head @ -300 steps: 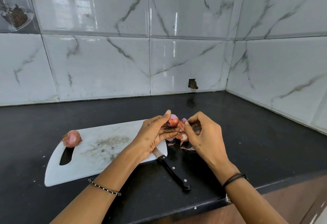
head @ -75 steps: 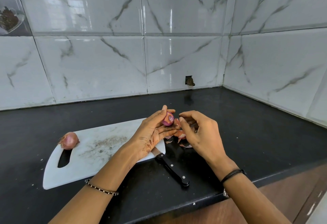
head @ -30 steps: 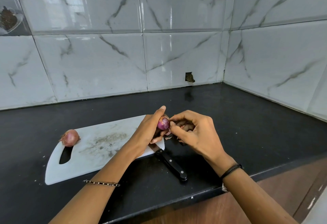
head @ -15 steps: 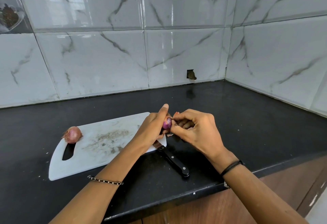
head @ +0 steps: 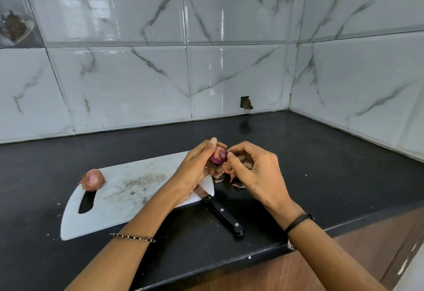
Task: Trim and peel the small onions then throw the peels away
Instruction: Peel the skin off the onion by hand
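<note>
Wall tiles (head: 137,84): glazed, high gloss, marble-veined, catching window reflections.
Countertop (head: 332,157): black, polished stone by the look, smooth and reflective, dotted with specks.
Cutting board (head: 110,212): white plastic, matt, scuffed and stained.
Knife blade (head: 200,192): bare metal, dull.
Knife handle (head: 226,218): black, smooth, with bright metal rivets.
Unpeeled onion (head: 92,179): dry, papery skin.
Purple onion (head: 218,154): smooth, slight sheen.
Cabinet front (head: 344,267): brown wood grain, matt.

No legible text (anywhere visible).

two onions (head: 218,154) (head: 92,179), one knife (head: 223,216), one board (head: 110,212)
</note>
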The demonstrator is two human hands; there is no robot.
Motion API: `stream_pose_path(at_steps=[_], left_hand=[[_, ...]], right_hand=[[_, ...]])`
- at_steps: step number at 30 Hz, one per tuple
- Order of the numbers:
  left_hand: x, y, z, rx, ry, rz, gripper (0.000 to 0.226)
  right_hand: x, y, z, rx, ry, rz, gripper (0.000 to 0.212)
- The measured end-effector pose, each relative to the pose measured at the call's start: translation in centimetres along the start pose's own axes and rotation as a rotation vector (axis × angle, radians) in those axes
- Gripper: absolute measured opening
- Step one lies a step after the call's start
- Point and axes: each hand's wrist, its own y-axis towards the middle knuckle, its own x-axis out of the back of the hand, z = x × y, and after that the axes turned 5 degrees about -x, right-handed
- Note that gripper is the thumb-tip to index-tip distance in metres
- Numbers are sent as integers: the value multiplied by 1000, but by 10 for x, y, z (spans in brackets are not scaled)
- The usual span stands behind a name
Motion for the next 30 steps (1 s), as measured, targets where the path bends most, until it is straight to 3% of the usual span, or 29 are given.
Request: stream_pose_path(at_steps=[8,16,30], left_hand=[[5,-3,-4,-49,-217,77,34],[11,-3,-2,-103,-175,101,39],[11,-3,0,-136,-113,68,37]], right_hand=[[1,6,-4,85,-67,-65,33],[0,6,-10,94,-76,-56,26],[-1,8,-7,-145,169,45,16]])
